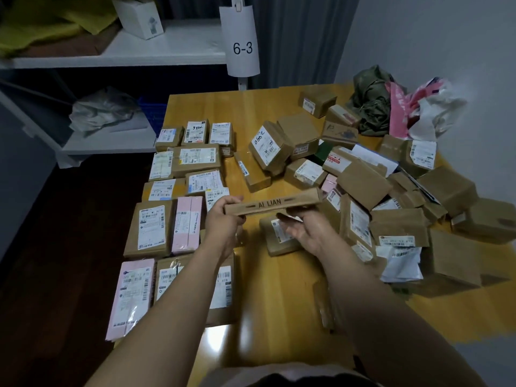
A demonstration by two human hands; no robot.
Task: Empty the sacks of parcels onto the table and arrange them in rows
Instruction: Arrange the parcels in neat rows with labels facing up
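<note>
A long flat brown box (272, 203) printed "AI LIAN" is held edge-on above the middle of the wooden table (268, 289). My left hand (223, 219) grips its left end. My right hand (303, 227) is under its right half, palm up, fingers relaxed and touching the underside. Labelled parcels lie in neat rows (178, 191) on the left of the table, brown and pink ones. A loose heap of brown parcels (377, 191) covers the right side. Emptied sacks (396, 107), green, pink and white, are bunched at the far right corner.
A white shelf unit (167, 48) stands behind the table with a "6-3" tag (242, 40) on its post. A crumpled plastic bag (103, 110) lies on a lower shelf. Dark floor drops off left of the table. A brown parcel (279, 238) lies below my hands.
</note>
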